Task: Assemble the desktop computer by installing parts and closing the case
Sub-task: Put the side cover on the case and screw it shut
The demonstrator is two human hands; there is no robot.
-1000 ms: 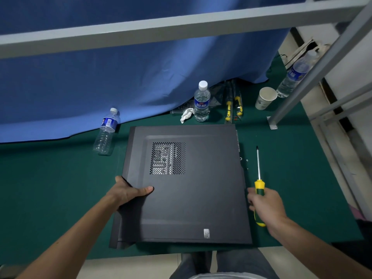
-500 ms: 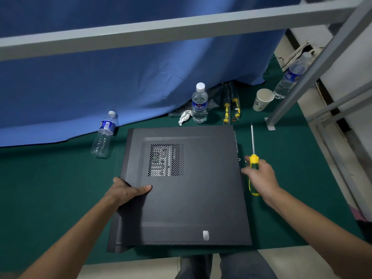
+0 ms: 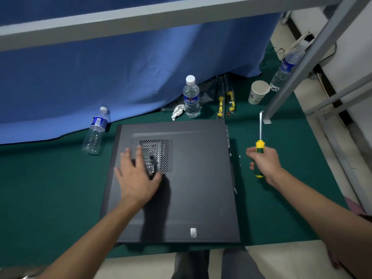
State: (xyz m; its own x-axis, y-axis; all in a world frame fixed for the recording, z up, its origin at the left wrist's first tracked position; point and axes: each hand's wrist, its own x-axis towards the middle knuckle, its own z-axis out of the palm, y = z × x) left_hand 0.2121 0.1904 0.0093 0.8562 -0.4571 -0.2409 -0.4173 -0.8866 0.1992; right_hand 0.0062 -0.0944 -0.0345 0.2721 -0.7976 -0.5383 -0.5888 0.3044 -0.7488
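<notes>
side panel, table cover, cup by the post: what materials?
Side panel: looks like painted sheet metal, matte black, with a punched vent grid. Table cover: seemingly green felt or cloth, no glare. Cup: probably paper, white with a rolled rim and a faint print.

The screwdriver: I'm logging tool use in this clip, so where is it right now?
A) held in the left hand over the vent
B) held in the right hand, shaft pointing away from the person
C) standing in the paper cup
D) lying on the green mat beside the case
B: the right hand is curled round the handle of the screwdriver, right of the computer case, while the left hand lies flat on the side panel.
</notes>
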